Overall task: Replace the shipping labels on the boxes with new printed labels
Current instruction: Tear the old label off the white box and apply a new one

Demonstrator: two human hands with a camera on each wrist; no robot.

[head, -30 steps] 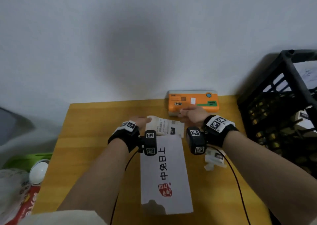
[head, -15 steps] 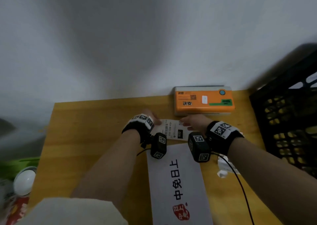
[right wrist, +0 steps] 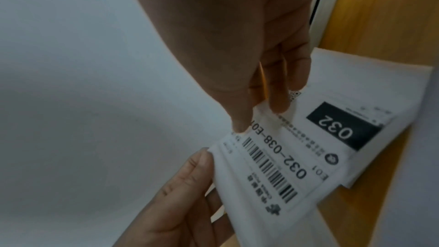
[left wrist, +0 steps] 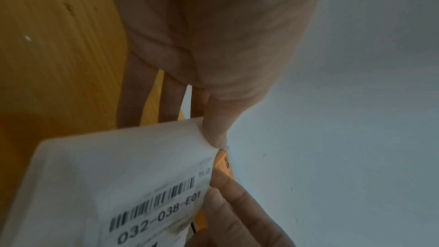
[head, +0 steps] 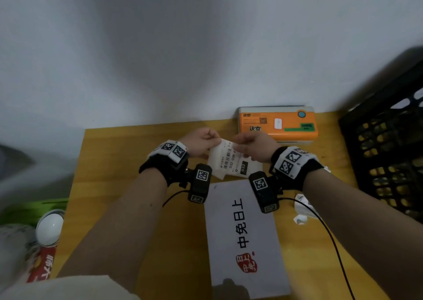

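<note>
A freshly printed label [head: 231, 162] is held above the counter [head: 128, 162], at seven o'clock from the orange printer [head: 278, 123]. Its far corner is pinched by the left hand [head: 201, 142]; the adjoining edge is pinched between thumb and fingers [right wrist: 280, 100] of the right hand [head: 251, 145]. The step in hand is judged to be the parting of label from backing sheet. Next, a slow, even peel is called for, then the label must be laid flat on the white package [head: 245, 238] at six o'clock.
</note>
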